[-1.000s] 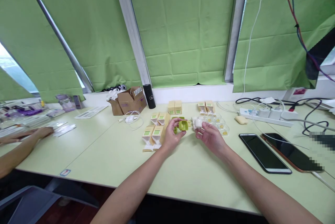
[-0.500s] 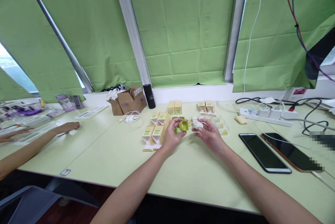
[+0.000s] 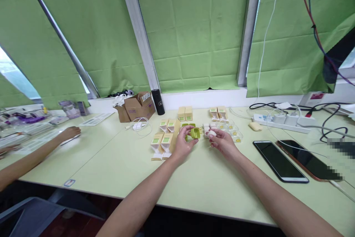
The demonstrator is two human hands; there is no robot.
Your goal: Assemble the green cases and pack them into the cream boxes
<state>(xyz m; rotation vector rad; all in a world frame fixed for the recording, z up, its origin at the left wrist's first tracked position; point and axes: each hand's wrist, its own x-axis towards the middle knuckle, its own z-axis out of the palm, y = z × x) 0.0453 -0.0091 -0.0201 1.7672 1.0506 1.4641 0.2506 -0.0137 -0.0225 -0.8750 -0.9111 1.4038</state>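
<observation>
My left hand is closed around a small olive-green square cup, its hollow side facing me. More green pieces sit just behind it, partly hidden by the fingers. Between thumb and fingertips of my right hand is a small rounded white piece; its exact kind is not clear. A short gap separates it from the cup. Behind the right fingers are small white blocks and clear plastic domes with yellow centres. Left of my left hand stand small tan cartons with green windows and open flaps.
Farther back are tan cartons, more open cartons, a brown cardboard box and a black bottle. Two phones and a power strip lie right. Another person's hand is at left.
The white piece has turned in my right fingers and shows less of itself. The green cup has tilted slightly in my left hand. The other person's hand has shifted a little left.
</observation>
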